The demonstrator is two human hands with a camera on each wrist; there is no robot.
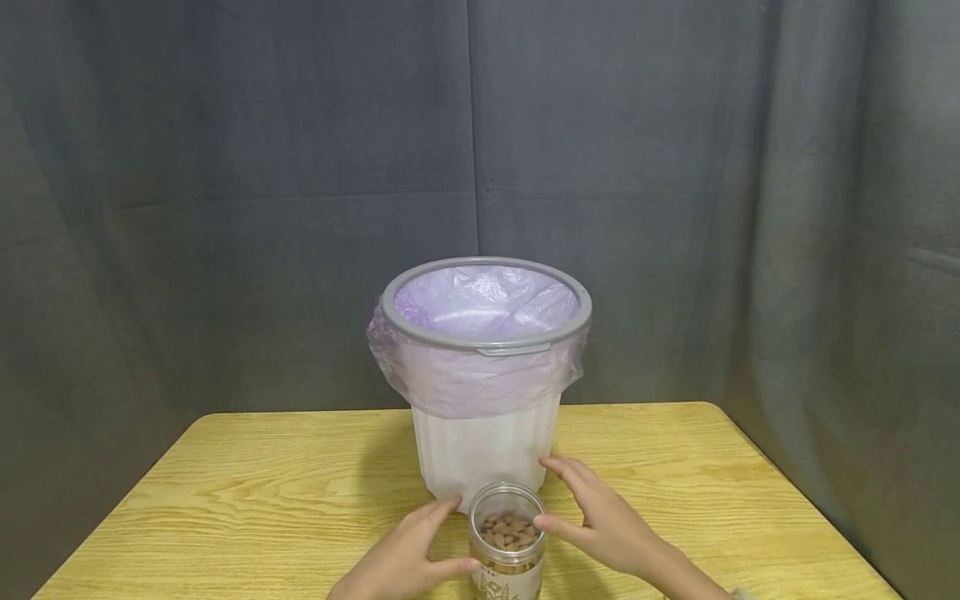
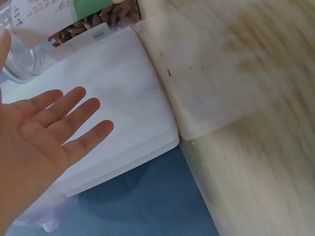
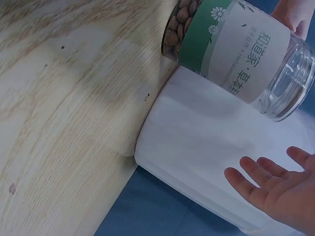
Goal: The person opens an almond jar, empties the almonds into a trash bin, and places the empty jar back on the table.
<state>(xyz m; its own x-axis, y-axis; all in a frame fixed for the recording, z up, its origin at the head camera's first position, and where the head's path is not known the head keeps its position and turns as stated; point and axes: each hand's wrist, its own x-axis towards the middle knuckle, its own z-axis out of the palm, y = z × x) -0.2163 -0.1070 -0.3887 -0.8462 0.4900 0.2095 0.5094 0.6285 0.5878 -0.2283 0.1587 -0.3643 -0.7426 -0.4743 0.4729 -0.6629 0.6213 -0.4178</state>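
Note:
A clear round jar of almonds stands upright at the table's front, its label white and green in the right wrist view. To its left is my left hand, fingers spread and thumb close to the jar's side. My right hand is on the other side, its thumb tip overlapping the jar's rim in the head view; whether either thumb touches is hard to tell. In the wrist views, the fingers of the left hand and the right hand extend loosely, apart from the jar.
Right behind the jar stands a white trash bin with a grey rim ring and a purple bag folded over its edge. All stand on a wood-grain table. Dark grey curtains hang behind and at the sides.

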